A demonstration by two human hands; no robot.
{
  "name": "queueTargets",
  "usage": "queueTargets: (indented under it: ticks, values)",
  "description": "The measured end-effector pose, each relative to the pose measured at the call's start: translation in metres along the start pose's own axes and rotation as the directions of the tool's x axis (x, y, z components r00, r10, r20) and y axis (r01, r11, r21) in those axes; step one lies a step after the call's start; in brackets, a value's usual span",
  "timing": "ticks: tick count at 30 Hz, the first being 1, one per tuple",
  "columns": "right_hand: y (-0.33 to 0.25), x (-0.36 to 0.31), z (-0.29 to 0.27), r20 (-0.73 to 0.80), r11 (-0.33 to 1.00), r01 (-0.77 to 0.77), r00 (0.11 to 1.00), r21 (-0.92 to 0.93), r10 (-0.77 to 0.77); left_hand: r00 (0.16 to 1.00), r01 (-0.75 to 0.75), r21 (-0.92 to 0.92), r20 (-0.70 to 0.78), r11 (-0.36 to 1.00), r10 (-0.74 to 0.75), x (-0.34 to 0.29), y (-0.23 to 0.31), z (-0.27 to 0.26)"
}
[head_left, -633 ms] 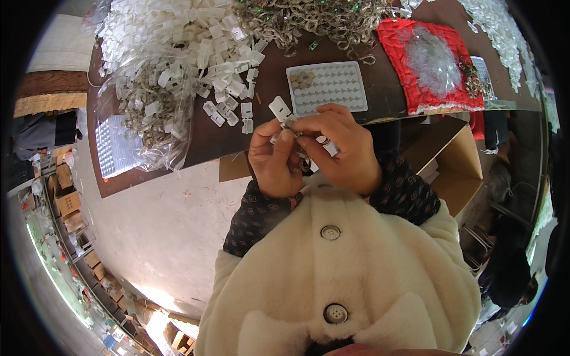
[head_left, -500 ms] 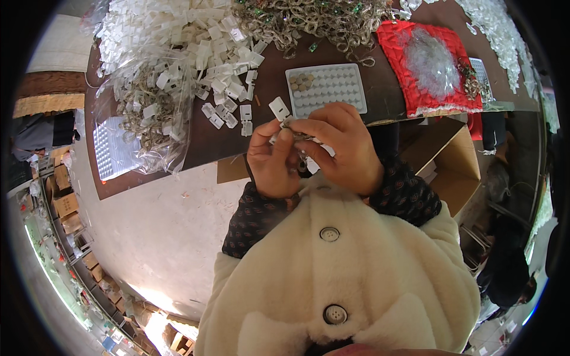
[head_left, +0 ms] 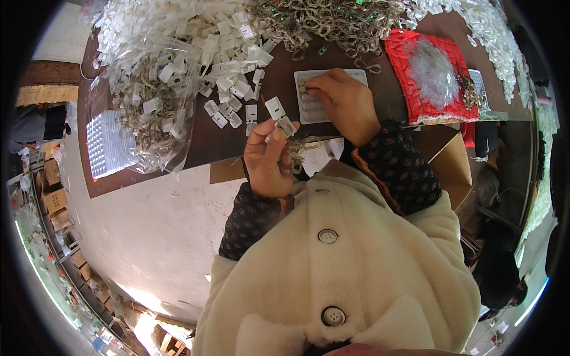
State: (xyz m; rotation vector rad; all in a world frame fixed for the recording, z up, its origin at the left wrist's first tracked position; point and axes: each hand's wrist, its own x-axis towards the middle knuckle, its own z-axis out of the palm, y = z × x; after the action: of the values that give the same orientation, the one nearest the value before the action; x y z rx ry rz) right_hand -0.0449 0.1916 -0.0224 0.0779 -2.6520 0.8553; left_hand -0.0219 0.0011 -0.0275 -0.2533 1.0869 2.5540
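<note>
My left hand pinches a small white plastic battery case with its lid swung up. A bundle of thin wire hangs from the case, beside my fingers. Over the pale moulded tray, my right hand is bent down with thumb and forefinger closed at a cluster of small round button cells. Whether one is between those fingertips I cannot make out. Several loose white cases lie on the table left of the tray.
A large heap of white cases covers the back left of the brown table. Tangled wire strings lie at the back. A clear bag of wired cases stands left; a red cloth with clear filament lies right, above a cardboard box.
My right hand has left the battery case and moved up and right to the button cells in the tray. My left hand still holds the case, which now shows more fully.
</note>
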Motion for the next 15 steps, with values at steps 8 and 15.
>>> queueTargets:
  ticks: [8, 15]
  values:
    - [-0.007, 0.003, -0.006, 0.084, 0.999, -0.034, 0.996, -0.021, 0.036, 0.999, 0.036, -0.015, 0.023, 0.999, -0.035, 0.002, 0.000, -0.003]
    - [-0.046, -0.013, -0.031, -0.053, 0.929, 0.142, 0.990, 0.341, -0.132, 0.999, -0.027, 0.011, 0.031, 1.000, 0.027, -0.001, -0.002, 0.001]
